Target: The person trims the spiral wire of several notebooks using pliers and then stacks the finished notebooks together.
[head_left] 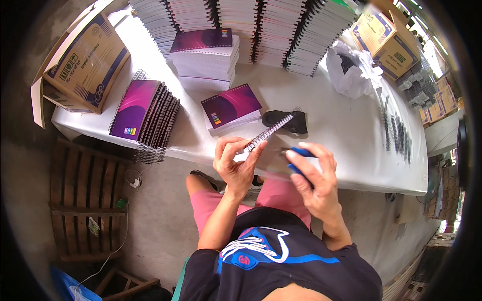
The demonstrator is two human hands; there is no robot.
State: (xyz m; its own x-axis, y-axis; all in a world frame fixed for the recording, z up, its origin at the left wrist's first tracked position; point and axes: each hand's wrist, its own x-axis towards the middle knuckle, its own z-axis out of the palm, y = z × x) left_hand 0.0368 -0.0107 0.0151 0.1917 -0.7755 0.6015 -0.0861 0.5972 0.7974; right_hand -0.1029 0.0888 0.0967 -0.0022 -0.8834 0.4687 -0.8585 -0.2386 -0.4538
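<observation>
My left hand (pixel 233 163) grips the near end of a spiral-bound notebook (pixel 268 133), fingers pinched at its wire coil, which runs up and to the right. My right hand (pixel 314 175) is closed on a blue-handled tool (pixel 301 153) whose tip sits close to the notebook's coil end. Both hands hover over the near edge of a white table (pixel 341 130). Just behind the notebook lies a black object (pixel 286 119). A small pile of purple-covered notebooks (pixel 232 106) rests on the table a little beyond my left hand.
Tall stacks of bound notebooks (pixel 251 25) line the back. A leaning row of purple notebooks (pixel 145 113) sits at left, cardboard boxes (pixel 85 60) at left and far right (pixel 386 37), a white plastic bag (pixel 351 70), loose wire coils (pixel 396 130), a wooden pallet (pixel 85 200) on the floor.
</observation>
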